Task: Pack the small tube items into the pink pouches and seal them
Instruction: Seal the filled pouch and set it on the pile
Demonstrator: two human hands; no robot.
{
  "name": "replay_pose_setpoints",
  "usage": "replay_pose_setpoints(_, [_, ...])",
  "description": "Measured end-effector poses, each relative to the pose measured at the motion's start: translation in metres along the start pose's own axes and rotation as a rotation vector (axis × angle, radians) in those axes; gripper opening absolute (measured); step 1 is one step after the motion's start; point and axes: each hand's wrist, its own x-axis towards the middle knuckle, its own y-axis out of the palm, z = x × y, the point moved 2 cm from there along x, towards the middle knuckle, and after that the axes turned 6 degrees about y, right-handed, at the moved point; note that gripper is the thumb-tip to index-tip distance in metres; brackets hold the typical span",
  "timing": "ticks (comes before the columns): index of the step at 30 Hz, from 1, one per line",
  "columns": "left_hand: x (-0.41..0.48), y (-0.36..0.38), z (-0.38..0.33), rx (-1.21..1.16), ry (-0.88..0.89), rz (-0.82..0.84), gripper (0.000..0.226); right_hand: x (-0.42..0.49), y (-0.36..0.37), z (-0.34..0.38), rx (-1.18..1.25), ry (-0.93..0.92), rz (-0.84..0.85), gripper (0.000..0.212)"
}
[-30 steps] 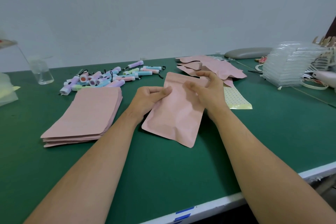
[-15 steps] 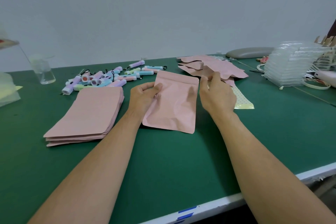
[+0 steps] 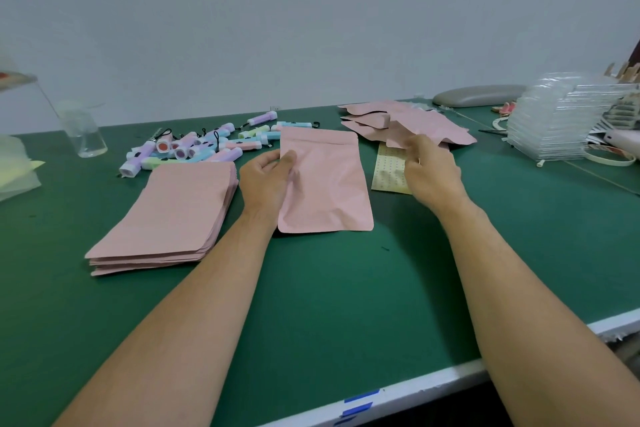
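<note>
Pouch [image 3: 329, 191], long axis pointing away, was pinched at its left edge by left hand [image 3: 266, 184]; right hand [image 3: 433, 173], grip not discernible, was curled over sheet [image 3: 388, 173] just right of it.

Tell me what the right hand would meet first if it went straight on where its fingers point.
Probably the loose pile of pink pouches just beyond the right hand; depth is unclear, so they may already touch.

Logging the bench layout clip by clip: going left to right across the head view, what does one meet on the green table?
Clear glass beaker → stack of flat pink pouches → left hand → pink pouch it grips → right hand → stack of clear plastic trays.
</note>
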Motion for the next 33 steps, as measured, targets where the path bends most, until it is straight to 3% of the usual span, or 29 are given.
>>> replay_pose_setpoints(2, [0.0, 0.0, 0.001, 0.005, 0.003, -0.024, 0.021, -0.002, 0.001, 0.0, -0.08, -0.061, 0.035, 0.047])
replay_pose_setpoints(6, [-0.001, 0.001, 0.0, 0.009, -0.007, -0.004, 0.023, 0.001, 0.007, -0.006, -0.215, -0.107, 0.168, 0.027])
replay_pose_setpoints(11, [-0.001, 0.001, -0.002, 0.013, -0.024, 0.008, 0.025, 0.012, 0.014, -0.017, -0.251, -0.084, 0.25, 0.031])
replay_pose_setpoints(16, [-0.002, 0.002, -0.002, 0.018, -0.027, 0.021, 0.025, 0.014, 0.015, -0.021, -0.257, -0.092, 0.164, 0.017])
replay_pose_setpoints(22, [-0.002, 0.003, -0.002, 0.017, -0.036, 0.026, 0.026, 0.008, 0.014, -0.019, -0.258, -0.134, 0.103, 0.032])
replay_pose_setpoints(33, [-0.002, 0.004, -0.003, 0.03, -0.047, 0.032, 0.029, 0.001, 0.008, -0.012, -0.259, -0.151, 0.007, 0.021])
